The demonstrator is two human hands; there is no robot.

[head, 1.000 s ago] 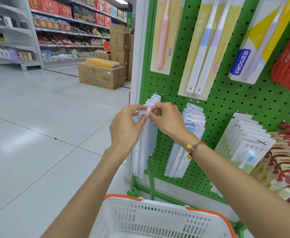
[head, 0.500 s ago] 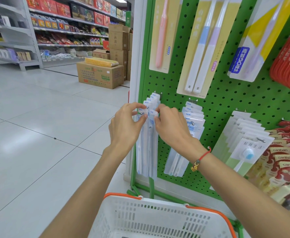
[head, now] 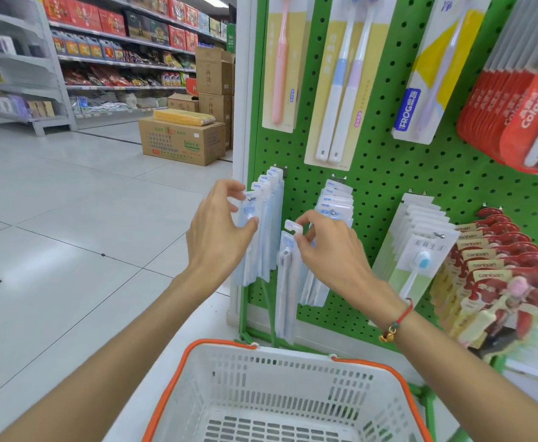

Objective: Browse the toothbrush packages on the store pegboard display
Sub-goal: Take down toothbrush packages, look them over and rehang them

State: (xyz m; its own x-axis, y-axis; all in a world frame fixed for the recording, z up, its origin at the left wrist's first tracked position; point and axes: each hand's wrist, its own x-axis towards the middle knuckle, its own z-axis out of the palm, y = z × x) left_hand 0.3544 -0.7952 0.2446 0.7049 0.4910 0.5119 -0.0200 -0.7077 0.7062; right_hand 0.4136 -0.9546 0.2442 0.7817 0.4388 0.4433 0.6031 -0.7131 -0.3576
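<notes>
Straight ahead, a green pegboard (head: 385, 193) fills the right of the view, hung with toothbrush packages, red Colgate packs (head: 516, 100) at its upper right and red canban packs (head: 497, 275) lower right. Below it sits a white shopping basket (head: 280, 397) with an orange rim, and cardboard boxes (head: 181, 140) stand on the tiled aisle floor to the left. A stack of pale blue toothbrush packages (head: 267, 224) hangs from the leftmost lower hook. The left hand (head: 220, 231) pinches the front of that stack between thumb and fingers. The right hand (head: 328, 247), a red cord bracelet (head: 400, 317) on its wrist, pinches the top of a single toothbrush package (head: 288, 282), which hangs free of the hook just beside the stack, its white hang tab (head: 293, 226) showing above the fingertips.
</notes>
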